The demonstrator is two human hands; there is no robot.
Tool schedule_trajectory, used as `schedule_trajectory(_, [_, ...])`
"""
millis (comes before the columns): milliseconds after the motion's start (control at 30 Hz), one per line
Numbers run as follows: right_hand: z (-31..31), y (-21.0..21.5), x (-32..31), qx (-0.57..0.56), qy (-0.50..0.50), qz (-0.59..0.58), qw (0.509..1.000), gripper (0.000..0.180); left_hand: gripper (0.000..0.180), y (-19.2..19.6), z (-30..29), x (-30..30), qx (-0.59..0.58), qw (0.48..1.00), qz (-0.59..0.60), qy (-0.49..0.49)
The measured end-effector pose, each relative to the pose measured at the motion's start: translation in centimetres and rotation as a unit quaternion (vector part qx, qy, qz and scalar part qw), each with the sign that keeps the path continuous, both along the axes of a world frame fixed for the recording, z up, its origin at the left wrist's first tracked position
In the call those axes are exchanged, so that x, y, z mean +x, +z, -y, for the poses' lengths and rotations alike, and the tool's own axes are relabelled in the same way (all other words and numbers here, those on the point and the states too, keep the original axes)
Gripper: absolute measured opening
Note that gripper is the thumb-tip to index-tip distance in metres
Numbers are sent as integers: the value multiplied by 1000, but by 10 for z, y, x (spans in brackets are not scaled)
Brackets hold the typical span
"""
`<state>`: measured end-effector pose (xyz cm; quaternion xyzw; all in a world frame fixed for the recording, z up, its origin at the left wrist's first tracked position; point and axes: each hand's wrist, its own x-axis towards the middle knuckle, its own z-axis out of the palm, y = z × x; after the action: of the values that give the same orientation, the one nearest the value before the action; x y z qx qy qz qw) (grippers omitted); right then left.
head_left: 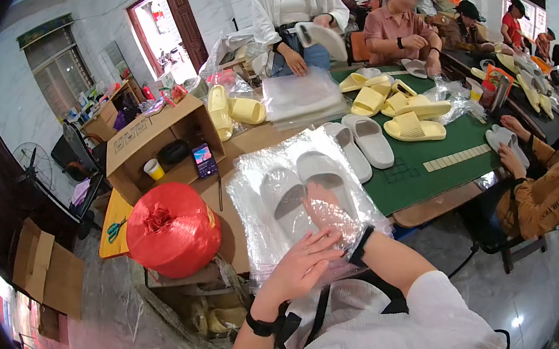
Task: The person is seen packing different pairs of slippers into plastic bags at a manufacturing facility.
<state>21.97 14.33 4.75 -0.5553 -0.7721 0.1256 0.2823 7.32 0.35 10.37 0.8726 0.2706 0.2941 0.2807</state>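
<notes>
A pair of light grey slide slippers, the left slipper (284, 195) and the right slipper (320, 167), lies side by side in a clear plastic bag (260, 246). My right hand (325, 207) reaches inside the bag, its fingers extended against the right slipper below the strap; the film's glare blurs the fingertips. My left hand (307, 258) lies at the bag's near end, fingers stretched out toward my right wrist, holding nothing. Just beyond the bag is another grey pair, with one slipper (368, 141) nearest the green table mat (400, 187).
Left of the bag stand a red twine roll (173, 229) and an open cardboard box (156, 137) holding a phone (204, 160) and yellow cup (153, 169). Flat plastic bags (305, 98) and yellow slippers (415, 128) lie farther back. A co-worker (546, 183) sits at right holding a grey slipper.
</notes>
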Motion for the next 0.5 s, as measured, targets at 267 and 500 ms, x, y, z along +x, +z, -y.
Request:
schedule_trajectory(267, [123, 31, 95, -91, 306, -72, 945, 34, 27, -24, 27, -61, -86, 919, 195, 331])
schedule_trajectory(500, [127, 62, 203, -286, 126, -337, 888, 27, 48, -57, 26, -88, -387, 811, 210, 386])
